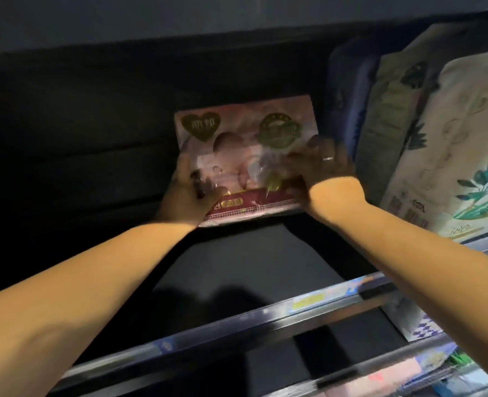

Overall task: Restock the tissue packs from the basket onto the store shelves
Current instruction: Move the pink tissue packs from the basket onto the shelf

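Hands grip pink pack; white packs right.

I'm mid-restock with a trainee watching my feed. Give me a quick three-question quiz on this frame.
1. True or false: only the left hand holds the pink tissue pack.
2. The other packs standing on the shelf are on which side of the pink tissue pack? A) left B) right C) on top of it
3. Fill in: a ring shows on the ___ hand.
Key: 1 false, the right hand grips it too. 2 B, the blue pack and the leaf-print pack. 3 right.
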Action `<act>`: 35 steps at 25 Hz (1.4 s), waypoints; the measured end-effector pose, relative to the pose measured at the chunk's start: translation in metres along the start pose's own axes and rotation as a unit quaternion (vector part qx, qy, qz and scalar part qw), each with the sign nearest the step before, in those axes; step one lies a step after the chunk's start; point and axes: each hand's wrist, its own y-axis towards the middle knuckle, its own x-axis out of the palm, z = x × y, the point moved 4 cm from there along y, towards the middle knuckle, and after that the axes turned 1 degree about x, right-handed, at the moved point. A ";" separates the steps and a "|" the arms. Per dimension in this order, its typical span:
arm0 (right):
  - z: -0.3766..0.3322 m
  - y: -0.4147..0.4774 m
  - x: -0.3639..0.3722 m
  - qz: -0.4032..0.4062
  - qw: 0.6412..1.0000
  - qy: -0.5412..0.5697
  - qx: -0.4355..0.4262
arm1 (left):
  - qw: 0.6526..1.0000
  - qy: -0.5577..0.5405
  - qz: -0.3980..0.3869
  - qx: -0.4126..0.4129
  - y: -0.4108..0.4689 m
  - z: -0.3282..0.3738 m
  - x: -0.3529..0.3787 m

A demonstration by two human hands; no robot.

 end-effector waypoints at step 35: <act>0.004 0.046 0.088 -0.291 0.956 0.039 -0.019 | 0.932 0.325 -0.154 0.052 0.032 -0.022 0.046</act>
